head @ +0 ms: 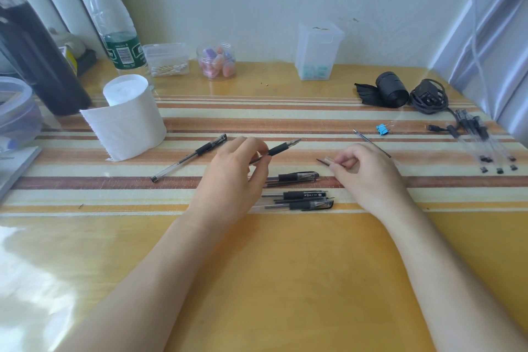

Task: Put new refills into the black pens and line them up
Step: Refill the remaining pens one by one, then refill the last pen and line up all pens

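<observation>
My left hand [235,168] grips an uncapped black pen [281,148] above the table, its tip pointing up and right. My right hand [363,170] pinches a clear pen cap [325,161] a short way right of that tip. One capped pen [190,156] lies alone on the striped cloth to the left. Three more black pens [300,194] lie side by side between my hands, near the cloth's front edge. A loose refill [371,142] lies beyond my right hand. Several empty clear barrels [483,146] are heaped at the far right.
A toilet paper roll [131,117] stands left of the pens. Along the back wall are a water bottle [117,28], a cotton swab box [167,60], a small jar [217,61] and a clear container [317,51]. A blue binder clip [381,128], black roll [391,90] and charger [428,96] lie at right.
</observation>
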